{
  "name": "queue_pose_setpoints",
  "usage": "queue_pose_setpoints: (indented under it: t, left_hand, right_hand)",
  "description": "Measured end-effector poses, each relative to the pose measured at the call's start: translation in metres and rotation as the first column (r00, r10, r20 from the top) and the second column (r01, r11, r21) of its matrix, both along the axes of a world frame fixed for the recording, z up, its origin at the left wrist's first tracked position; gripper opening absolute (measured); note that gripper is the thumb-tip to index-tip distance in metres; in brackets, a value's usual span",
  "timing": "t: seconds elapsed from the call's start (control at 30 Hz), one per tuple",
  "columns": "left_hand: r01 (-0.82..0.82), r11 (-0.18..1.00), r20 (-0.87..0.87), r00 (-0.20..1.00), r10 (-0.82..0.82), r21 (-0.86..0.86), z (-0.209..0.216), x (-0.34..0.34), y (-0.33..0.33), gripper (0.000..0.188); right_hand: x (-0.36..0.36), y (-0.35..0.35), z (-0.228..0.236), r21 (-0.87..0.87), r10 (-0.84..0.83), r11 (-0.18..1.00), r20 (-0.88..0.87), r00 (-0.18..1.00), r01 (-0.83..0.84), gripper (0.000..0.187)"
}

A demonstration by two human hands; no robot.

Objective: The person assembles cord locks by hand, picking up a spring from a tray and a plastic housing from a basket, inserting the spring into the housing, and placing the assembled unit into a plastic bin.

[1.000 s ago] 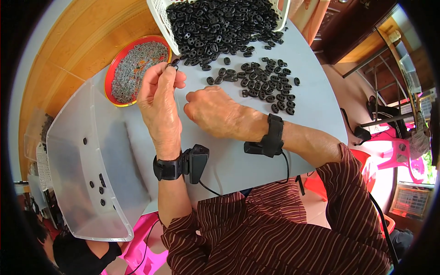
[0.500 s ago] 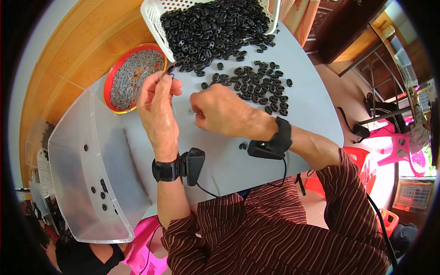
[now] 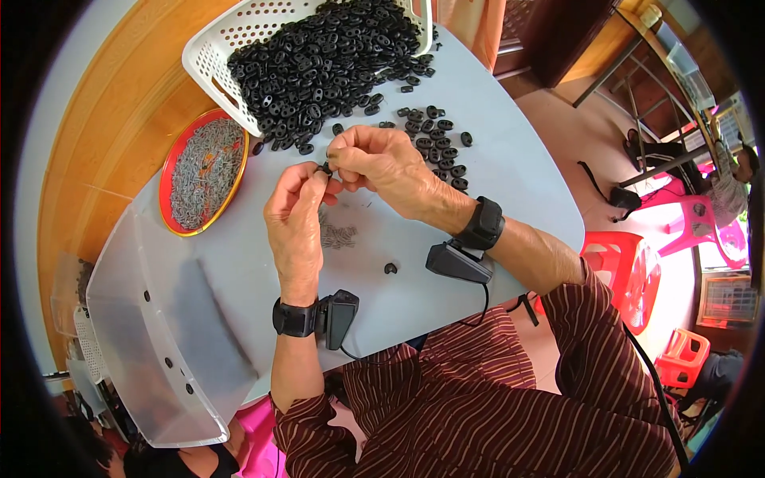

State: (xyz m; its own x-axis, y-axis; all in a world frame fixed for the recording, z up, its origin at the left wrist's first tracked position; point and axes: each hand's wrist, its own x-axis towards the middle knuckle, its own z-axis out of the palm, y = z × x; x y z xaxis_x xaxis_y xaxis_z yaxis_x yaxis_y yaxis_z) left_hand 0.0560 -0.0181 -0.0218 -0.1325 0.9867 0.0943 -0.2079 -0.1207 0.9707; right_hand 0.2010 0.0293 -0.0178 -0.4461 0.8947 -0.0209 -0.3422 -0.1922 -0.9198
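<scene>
My left hand [image 3: 296, 227] pinches a small black oval plastic piece [image 3: 324, 169] between thumb and fingertips. Against it, my right hand [image 3: 381, 167] has its thumb and forefinger pressed together; whatever they hold is too small or hidden to make out. Just below the hands, a little heap of thin grey metal pins [image 3: 341, 237] lies on the table. A cluster of black two-holed oval pieces [image 3: 438, 143] spreads beyond my right hand, which covers part of it. One broken-looking or half black piece [image 3: 390, 268] lies nearer me.
A white perforated basket [image 3: 209, 60] tips out many black pieces at the far side of the grey table [image 3: 510, 159]. A red bowl [image 3: 165, 187] of grey pins stands left. At the left edge sits a clear plastic bin [image 3: 151, 358] with several black pieces. Another person [image 3: 179, 462] is lower left.
My right hand has moved from over the pin heap to the piece in my left hand, and the heap is uncovered. The whole view has shifted a little.
</scene>
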Motion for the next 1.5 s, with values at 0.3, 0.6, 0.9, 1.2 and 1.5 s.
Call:
queue_pose_setpoints:
  t: [0.3,0.6,0.9,1.2,1.5]
  left_hand:
    - [-0.026,1.000,0.024,0.999,0.026,0.001,-0.0028,0.0016,-0.0015,0.015]
    - [-0.026,1.000,0.061,0.998,0.026,0.002,-0.0041,0.0016,-0.0021,0.015]
    - [0.025,1.000,0.124,0.992,-0.024,-0.011,-0.0065,0.0019,-0.0024,0.016]
    - [0.084,0.996,0.179,0.981,-0.078,-0.024,-0.0031,0.0027,-0.0035,0.017]
    - [0.066,0.997,0.166,0.984,-0.058,-0.043,-0.0027,0.0045,-0.0037,0.016]
  right_hand:
    - [-0.0032,-0.0010,-0.0053,-0.008,-0.059,0.998,-0.031,0.998,0.059,0.010]
    - [-0.0030,-0.0037,-0.0053,0.019,-0.022,1.000,0.040,0.999,0.021,0.014]
    - [-0.0028,-0.0050,-0.0036,0.079,-0.043,0.996,0.110,0.993,0.034,0.014]
    - [-0.0011,-0.0048,-0.0030,0.089,-0.013,0.996,0.119,0.993,0.003,0.018]
    - [-0.0036,-0.0060,-0.0044,0.079,-0.069,0.995,0.111,0.991,0.061,0.023]
